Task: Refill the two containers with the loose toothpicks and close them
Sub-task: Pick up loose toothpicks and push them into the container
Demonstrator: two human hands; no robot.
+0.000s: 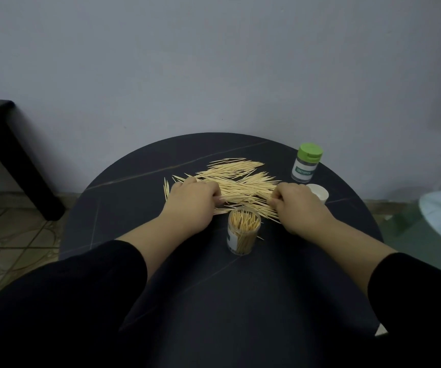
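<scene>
- Two hands are down in the pile, and the head camera is the only view we get. The left hand and right hand both have their fingers curled in, gripping opposite ends of a bunch of loose toothpicks on the round table.
- Fingertips are tucked under the knuckles, so I'd guess it's one shared bunch, but can't swear to it.
- The open jar stands upright just in front of the hands, between the wrists, with plenty of sticks standing on end inside.
- The second jar is at the far right with its green cap on. A white cap lies just beside the right hand.
- Handling-wise, the sticks are featherlight, stiff, slick and pointy, so they roll and fan out. I'd squeeze a bunch at both ends, line it up, then tip it in end-first. The jar looks light too and would be easy to knock over.
</scene>
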